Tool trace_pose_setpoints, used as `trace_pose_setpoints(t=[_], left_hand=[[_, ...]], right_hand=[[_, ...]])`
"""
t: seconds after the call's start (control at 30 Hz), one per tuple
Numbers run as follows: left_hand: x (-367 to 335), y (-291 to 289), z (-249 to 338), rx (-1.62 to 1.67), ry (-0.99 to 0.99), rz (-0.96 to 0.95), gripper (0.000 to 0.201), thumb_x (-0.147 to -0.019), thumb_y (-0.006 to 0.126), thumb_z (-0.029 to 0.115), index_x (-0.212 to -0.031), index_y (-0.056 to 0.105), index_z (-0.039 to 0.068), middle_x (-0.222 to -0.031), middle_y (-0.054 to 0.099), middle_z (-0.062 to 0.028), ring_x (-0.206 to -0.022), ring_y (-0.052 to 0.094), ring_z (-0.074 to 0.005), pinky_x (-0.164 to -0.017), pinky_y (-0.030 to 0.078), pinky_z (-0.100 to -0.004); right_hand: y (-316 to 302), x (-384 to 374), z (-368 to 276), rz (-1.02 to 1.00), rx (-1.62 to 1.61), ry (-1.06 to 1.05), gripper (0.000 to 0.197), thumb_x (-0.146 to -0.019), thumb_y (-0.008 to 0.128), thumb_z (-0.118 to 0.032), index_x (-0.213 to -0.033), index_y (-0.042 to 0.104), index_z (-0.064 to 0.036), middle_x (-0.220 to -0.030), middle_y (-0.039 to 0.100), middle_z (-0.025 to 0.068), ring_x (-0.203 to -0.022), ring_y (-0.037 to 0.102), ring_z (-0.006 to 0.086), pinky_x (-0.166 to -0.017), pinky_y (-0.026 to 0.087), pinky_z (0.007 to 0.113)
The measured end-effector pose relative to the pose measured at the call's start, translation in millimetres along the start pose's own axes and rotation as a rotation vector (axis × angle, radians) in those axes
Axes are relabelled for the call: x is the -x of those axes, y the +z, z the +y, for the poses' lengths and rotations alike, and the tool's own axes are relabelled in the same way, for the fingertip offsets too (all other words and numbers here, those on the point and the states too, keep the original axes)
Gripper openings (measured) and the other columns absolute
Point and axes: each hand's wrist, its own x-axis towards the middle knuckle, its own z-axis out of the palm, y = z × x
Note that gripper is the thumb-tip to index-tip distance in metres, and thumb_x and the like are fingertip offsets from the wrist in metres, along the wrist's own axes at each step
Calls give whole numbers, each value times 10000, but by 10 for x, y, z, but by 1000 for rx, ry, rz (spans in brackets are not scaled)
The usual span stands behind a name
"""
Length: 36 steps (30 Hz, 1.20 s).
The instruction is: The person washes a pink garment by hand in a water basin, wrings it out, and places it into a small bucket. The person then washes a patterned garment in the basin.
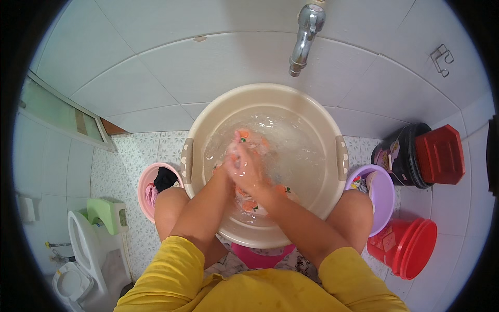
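Observation:
A large beige basin (pixel 265 91) of water stands between my knees. In it lies a wet, pale pink garment or cloth (pixel 255 139) with orange fruit prints and small green leaves, partly under water. My right hand (pixel 250 169) is closed on a bunched part of this cloth, left of the basin's middle. Pressed against it, my left hand (pixel 232 154) also grips the cloth, its fingers mostly hidden behind the right. More of the printed fabric spreads below my wrists toward the near rim. Ripples and splashes surround both hands.
A chrome tap (pixel 306 39) juts from the wall above the basin. Left are a pink tub (pixel 147 179) with clothes, a green stool (pixel 106 214) and a toilet (pixel 86 236). Right stand a purple tub (pixel 383 197), a black bucket (pixel 403 156) and a red lidded bucket (pixel 416 248).

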Motion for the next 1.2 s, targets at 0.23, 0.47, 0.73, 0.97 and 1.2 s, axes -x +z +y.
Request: trace_pose_setpoints(t=[0.23,0.47,0.73,0.97,1.2], left_hand=[[96,927,-258,-11,-81,133,513,-919,381,443,-1174,527,22,-1046,599,-138,-941,581,-219,-866,460,-348],[278,747,163,-1015,110,557,427,-848,582,282,-1213,511,72,-1033,591,-153,-911,577,-232,-832,464,-380],[467,976,-232,-2489,149,395,797,-777,585,128,-1438,176,305,-1494,37,-199,-1332,145,-477,-1044,149,-625],[397,664,-211,-2408,-276,226,667,-777,577,173,-1391,328,255,-1425,319,-125,-1347,209,-350,-1016,225,-598],[258,587,69,-2139,376,576,546,-724,655,180,-1245,495,137,-1264,440,-150,-1173,409,-361,-971,347,-454]], right_hand=[[-444,-248,404,237,607,-179,141,-794,571,-235,-858,586,-109,-795,628,124,-752,606,318,-625,476,442],[-1052,-437,569,484,709,349,223,-824,559,-275,-948,600,-94,-853,620,176,-778,599,363,-678,468,462],[-743,-197,936,216,950,140,479,-852,522,-321,-1305,457,-179,-1370,357,215,-1239,355,400,-1010,289,504],[-839,-218,963,-131,919,289,471,-829,547,-339,-1263,501,-161,-1316,451,156,-1192,436,344,-999,339,444],[-1117,-348,1441,-185,48,329,202,-769,632,-207,-900,651,-56,-921,624,116,-857,602,238,-783,484,331]])
